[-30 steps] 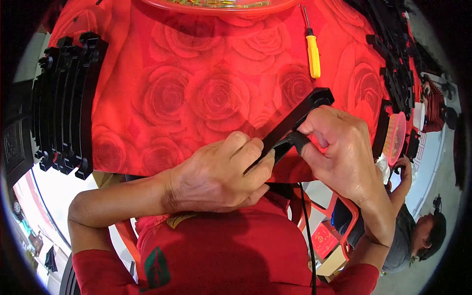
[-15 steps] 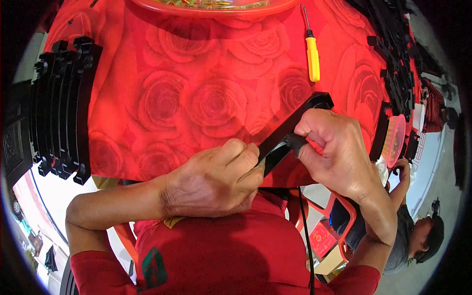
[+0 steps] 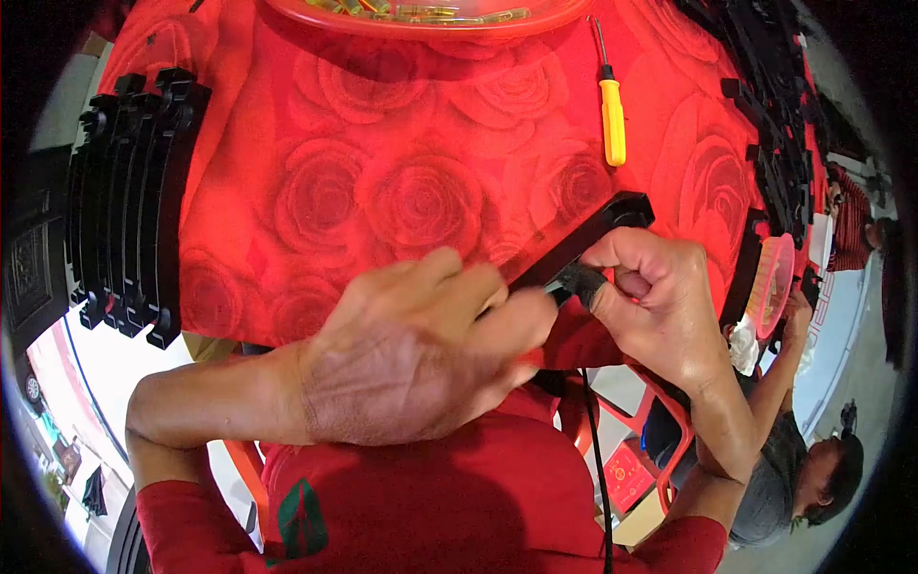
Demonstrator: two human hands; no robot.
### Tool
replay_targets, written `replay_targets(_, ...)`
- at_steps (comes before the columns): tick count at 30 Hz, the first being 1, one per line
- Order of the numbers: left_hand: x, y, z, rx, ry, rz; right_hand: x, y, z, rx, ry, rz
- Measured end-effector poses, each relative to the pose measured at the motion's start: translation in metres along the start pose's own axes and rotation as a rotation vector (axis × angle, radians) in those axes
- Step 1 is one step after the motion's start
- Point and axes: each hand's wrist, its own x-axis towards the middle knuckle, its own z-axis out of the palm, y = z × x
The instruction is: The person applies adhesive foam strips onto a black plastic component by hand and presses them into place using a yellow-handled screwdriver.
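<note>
A long black plastic bar slants above the near edge of the table, its hooked far end up and to the right. My right hand is closed round its far part, the fingers curled and the thumb pressed below. That thumb wears a black wrap. My left hand is at the bar's near end, which it hides. Its fingers are smeared by motion, so I cannot tell whether they grip the bar. A small grey piece shows under the bar beside the wrapped thumb, too little of it to name.
Several similar black bars stand side by side at the left edge. A yellow-handled screwdriver lies at the far right. A red-rimmed tray holds small yellowish pieces. More black parts and a pink brush line the right, near another person.
My left hand has shifted up and to the right along the bar, its fingers loosening and blurring. The bar and my right hand have moved slightly.
</note>
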Motion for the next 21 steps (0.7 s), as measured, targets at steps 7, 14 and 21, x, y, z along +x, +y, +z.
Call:
replay_targets(7,0.037,0.004,0.013,-0.073,0.042,-0.263,-0.005,0.014,0.015,0.263,0.105,-0.045)
replay_targets(14,0.040,0.003,0.014,-0.104,0.000,-0.333,-0.009,0.016,0.015,0.210,0.096,-0.063)
replay_targets(21,0.042,0.005,0.016,-0.063,0.079,-0.352,-0.012,0.018,0.010,0.159,0.055,-0.135)
